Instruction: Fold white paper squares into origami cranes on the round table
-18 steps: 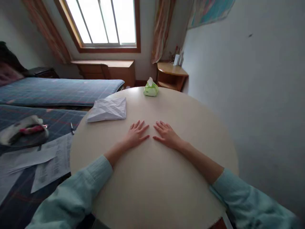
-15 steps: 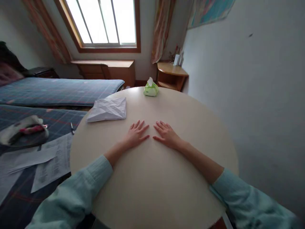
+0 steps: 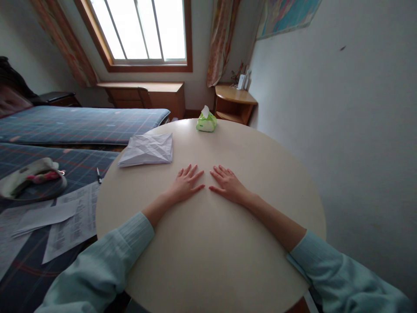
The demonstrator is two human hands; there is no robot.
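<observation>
My left hand (image 3: 186, 184) lies flat on the round cream table (image 3: 208, 252), palm down with its fingers spread. Just to its right, my right hand (image 3: 229, 185) rests the same way, and a small gap separates the two. Neither hand holds anything. Beyond my left hand, toward the table's left edge, is a stack of creased, folded white paper (image 3: 146, 150). A green and white pack of tissues (image 3: 206, 121) stands at the far edge, with one tissue sticking up from its top.
A bed with a blue plaid mattress (image 3: 81, 124) adjoins the table on the left. Printed sheets (image 3: 73, 221), a pen (image 3: 98, 175) and a pale bag (image 3: 35, 176) lie on the nearer mattress. A white wall (image 3: 365, 130) rises at right; a wooden corner shelf (image 3: 236, 94) stands behind.
</observation>
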